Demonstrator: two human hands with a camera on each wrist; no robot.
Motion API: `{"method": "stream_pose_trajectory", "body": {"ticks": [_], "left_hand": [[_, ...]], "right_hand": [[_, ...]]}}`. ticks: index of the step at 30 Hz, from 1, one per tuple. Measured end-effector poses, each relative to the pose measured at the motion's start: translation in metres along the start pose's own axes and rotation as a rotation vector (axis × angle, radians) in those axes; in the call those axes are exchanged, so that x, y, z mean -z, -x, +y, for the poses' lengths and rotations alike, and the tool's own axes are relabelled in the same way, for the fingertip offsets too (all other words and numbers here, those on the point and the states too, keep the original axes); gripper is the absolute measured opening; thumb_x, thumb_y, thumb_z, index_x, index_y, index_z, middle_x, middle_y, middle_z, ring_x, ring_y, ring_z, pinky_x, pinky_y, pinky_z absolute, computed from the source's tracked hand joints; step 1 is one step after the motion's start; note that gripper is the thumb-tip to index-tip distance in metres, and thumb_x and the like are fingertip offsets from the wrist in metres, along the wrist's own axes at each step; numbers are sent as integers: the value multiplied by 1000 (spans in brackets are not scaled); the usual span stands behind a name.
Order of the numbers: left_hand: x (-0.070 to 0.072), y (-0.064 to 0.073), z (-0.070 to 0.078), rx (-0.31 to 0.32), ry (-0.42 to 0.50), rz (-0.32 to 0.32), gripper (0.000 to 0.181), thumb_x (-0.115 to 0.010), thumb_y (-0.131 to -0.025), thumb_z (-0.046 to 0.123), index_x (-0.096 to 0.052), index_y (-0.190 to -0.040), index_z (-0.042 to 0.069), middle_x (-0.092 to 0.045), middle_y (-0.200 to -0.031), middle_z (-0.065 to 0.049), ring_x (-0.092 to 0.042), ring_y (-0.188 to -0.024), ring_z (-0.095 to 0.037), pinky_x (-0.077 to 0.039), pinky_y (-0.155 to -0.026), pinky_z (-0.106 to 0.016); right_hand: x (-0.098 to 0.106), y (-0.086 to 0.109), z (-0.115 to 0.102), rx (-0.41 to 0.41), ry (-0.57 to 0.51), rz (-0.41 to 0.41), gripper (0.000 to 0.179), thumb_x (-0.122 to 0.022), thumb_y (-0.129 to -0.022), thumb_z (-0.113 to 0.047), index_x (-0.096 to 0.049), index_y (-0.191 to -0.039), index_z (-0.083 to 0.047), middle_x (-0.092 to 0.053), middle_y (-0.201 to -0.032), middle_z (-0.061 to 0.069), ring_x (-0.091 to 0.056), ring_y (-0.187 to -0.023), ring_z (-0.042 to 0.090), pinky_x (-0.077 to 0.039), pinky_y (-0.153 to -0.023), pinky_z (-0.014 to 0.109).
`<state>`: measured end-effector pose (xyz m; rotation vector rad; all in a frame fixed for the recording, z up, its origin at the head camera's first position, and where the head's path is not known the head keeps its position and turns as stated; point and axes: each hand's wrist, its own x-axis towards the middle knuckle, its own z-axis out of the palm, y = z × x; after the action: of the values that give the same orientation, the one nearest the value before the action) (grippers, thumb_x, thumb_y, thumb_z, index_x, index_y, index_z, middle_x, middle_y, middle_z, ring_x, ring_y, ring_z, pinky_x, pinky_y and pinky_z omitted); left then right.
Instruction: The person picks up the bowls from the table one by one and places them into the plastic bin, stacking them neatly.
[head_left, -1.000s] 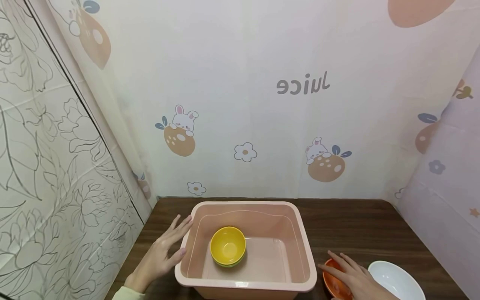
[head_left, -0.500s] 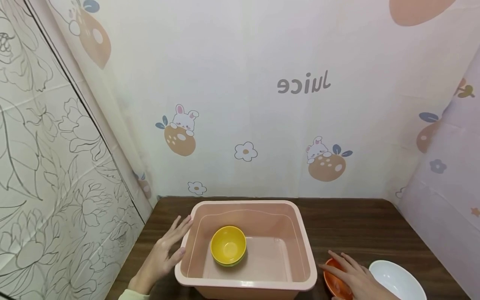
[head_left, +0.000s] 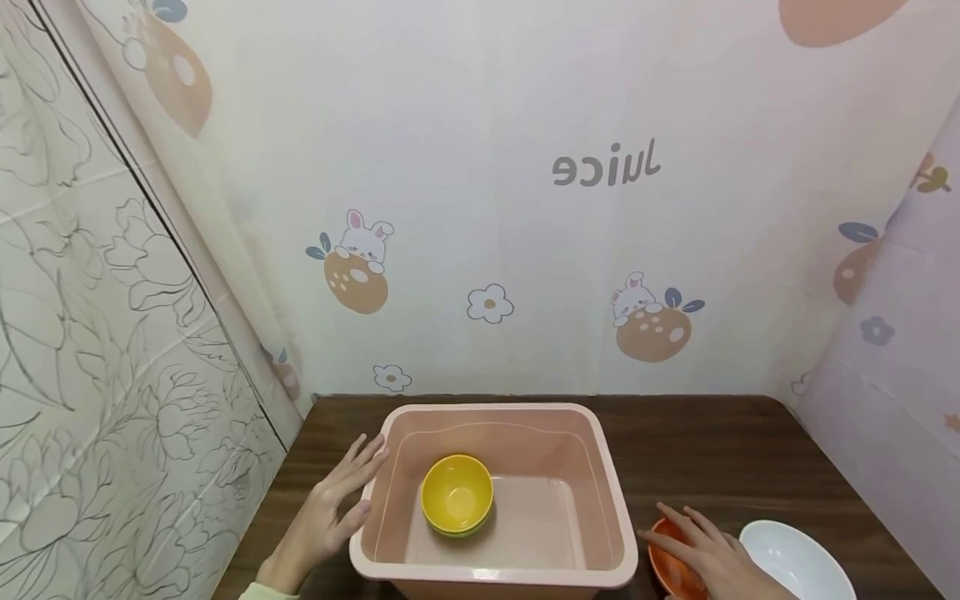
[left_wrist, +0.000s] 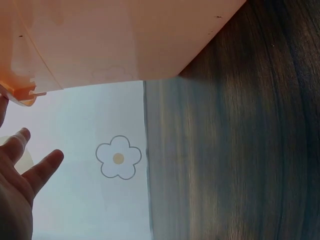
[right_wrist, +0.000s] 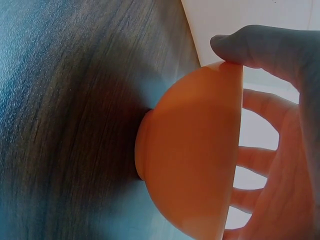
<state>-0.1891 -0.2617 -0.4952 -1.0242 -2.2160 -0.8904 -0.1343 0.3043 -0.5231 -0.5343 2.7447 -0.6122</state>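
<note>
Well, both hands are busy at the table (head_left: 720,454). From where I stand, the left hand (head_left: 318,517) is spread beside the pink tub (head_left: 495,574), its fingertips at the left rim. The right hand (head_left: 708,554) is spread over the orange bowl (right_wrist: 192,150), thumb (right_wrist: 255,47) against the rim; I can't tell how firmly the other fingers touch. That bowl sits upright on the tabletop, just right of the tub. Inside the tub, toward the left, a yellow bowl (head_left: 457,495) is stacked on a green one (head_left: 461,534). Close by the right hand's outer side lies a white bowl (head_left: 798,562).
</note>
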Motion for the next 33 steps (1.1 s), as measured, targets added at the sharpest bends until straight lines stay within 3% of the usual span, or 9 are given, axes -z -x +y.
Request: {"method": "stream_pose_trajectory", "body": {"ticks": [7, 15, 20, 33], "left_hand": [[0, -2, 1, 16, 58, -9, 51, -62, -94, 15, -60, -144, 5, -49, -155, -22, -32, -155, -29, -21, -127, -24], [-7, 1, -1, -6, 140, 38, 49, -60, -93, 10, -60, -141, -1, -49, -153, -27, -34, -154, -28, -22, -128, -27], [-9, 2, 1, 13, 153, 52, 49, -59, -93, 9, -59, -141, -1, -49, -153, -28, -33, -155, -27, -23, -127, -24], [-8, 3, 3, 31, 177, 57, 50, -59, -92, 7, -59, -141, -2, -49, -154, -27, -33, -155, -26, -23, -126, -23]], "right_hand": [[0, -1, -1, -10, -5, -9, 76, -76, -80, -61, -56, -147, -31, -37, -159, 26, -33, -134, 69, -33, -79, 93], [-2, -2, -1, -13, 32, 22, 73, -76, -78, -65, -58, -143, -36, -39, -158, 22, -39, -132, 64, -38, -76, 89], [-3, 0, -1, 7, 63, 55, 72, -77, -76, -66, -60, -141, -39, -42, -157, 19, -43, -131, 58, -40, -76, 87], [-2, 3, -2, 32, 68, 57, 72, -78, -79, -60, -61, -142, -27, -44, -153, 23, -44, -127, 62, -41, -70, 86]]}}
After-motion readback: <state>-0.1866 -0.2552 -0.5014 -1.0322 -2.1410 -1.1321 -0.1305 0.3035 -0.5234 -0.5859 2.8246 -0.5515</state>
